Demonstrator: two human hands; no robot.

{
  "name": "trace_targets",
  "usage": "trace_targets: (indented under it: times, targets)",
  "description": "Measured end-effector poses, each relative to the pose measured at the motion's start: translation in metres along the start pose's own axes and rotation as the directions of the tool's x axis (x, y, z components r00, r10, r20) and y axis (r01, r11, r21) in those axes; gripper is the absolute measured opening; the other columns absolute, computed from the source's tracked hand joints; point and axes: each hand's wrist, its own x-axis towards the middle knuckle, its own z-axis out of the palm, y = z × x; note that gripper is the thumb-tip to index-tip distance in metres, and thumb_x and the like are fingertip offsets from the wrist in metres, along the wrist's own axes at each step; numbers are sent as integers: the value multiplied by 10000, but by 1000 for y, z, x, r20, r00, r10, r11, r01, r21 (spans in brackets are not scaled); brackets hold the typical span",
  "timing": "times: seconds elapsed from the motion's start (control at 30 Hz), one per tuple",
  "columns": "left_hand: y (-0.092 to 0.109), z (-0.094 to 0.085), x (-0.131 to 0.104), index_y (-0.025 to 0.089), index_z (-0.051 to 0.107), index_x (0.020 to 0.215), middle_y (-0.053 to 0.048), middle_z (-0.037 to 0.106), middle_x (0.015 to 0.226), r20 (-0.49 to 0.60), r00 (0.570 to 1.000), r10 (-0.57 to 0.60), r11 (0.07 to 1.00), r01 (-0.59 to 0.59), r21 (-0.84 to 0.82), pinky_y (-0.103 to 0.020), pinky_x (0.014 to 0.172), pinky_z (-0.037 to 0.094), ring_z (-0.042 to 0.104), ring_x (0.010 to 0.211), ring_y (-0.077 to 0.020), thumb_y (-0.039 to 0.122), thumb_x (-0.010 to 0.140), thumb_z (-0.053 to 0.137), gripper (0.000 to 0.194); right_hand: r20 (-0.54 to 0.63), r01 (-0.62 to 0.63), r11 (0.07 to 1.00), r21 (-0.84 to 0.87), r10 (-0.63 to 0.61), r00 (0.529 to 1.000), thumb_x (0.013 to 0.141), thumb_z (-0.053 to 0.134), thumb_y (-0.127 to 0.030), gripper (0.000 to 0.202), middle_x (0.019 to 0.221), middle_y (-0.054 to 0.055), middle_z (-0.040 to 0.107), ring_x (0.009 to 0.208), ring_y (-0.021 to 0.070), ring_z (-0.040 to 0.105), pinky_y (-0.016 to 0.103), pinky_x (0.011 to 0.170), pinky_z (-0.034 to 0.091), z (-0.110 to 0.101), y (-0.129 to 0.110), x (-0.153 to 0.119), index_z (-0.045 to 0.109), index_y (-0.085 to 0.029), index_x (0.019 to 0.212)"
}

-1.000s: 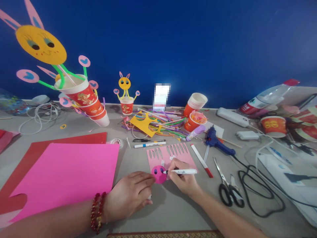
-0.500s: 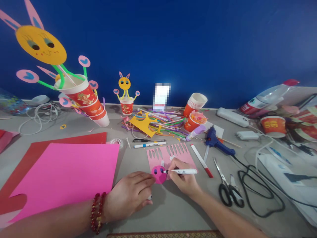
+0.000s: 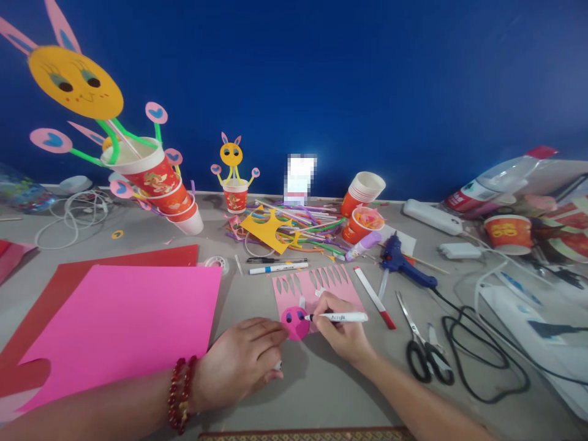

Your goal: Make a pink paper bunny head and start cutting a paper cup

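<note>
your left hand point(image 3: 243, 361) near the table's point(image 3: 294, 410) front edge, fingertips down on the magenta disc point(image 3: 295, 327), your right hand point(image 3: 342, 327) pinching a white marker point(image 3: 342, 317), tip at disc, pink sheet point(image 3: 316, 288) just beyond, yellow cutout sheet point(image 3: 266, 229) toward back edge
</note>
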Motion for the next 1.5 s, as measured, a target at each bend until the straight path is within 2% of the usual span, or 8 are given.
trace_targets:
  times: [0.77, 1.1, 1.27, 1.5]
  targets:
    - [0, 1, -1, 153, 612, 971, -97, 653, 1222, -2, 1000, 0, 1000, 0, -1, -354, 1038, 453, 555, 1209, -209, 298, 934, 546, 164, -2, 7, 1000, 0, -7, 1000, 759, 461, -86, 190, 569, -43, 464, 487, 104, 407, 230, 472, 303, 0, 2, -1, 476, -207, 613]
    - [0, 0, 0, 155, 607, 982, -96, 653, 1222, -1, 1000, 4, 1000, -4, -1, -353, 1034, 457, 549, 1211, -203, 297, 931, 550, 161, 43, -13, 1000, 10, 12, 999, 770, 481, -104, 174, 563, -48, 466, 483, 103, 409, 227, 473, 305, 0, 3, -1, 467, -209, 631]
    - [0, 1, -1, 158, 610, 976, -95, 658, 1216, -14, 1000, 0, 1000, 0, 0, -350, 1031, 458, 561, 1202, -206, 295, 932, 549, 157, 9, 5, 1000, 2, -5, 1000, 763, 465, -94, 181, 571, -45, 469, 487, 102, 411, 227, 478, 311, 0, 2, -1, 472, -208, 622]
    - [0, 0, 0, 153, 611, 969, -93, 658, 1216, -12, 1000, 5, 1000, -4, 8, -352, 1020, 466, 562, 1197, -206, 302, 947, 520, 176, 40, 4, 1000, 7, -5, 999, 764, 477, -98, 178, 555, -54, 455, 478, 101, 401, 226, 473, 300, 0, 3, -1, 461, -212, 628]
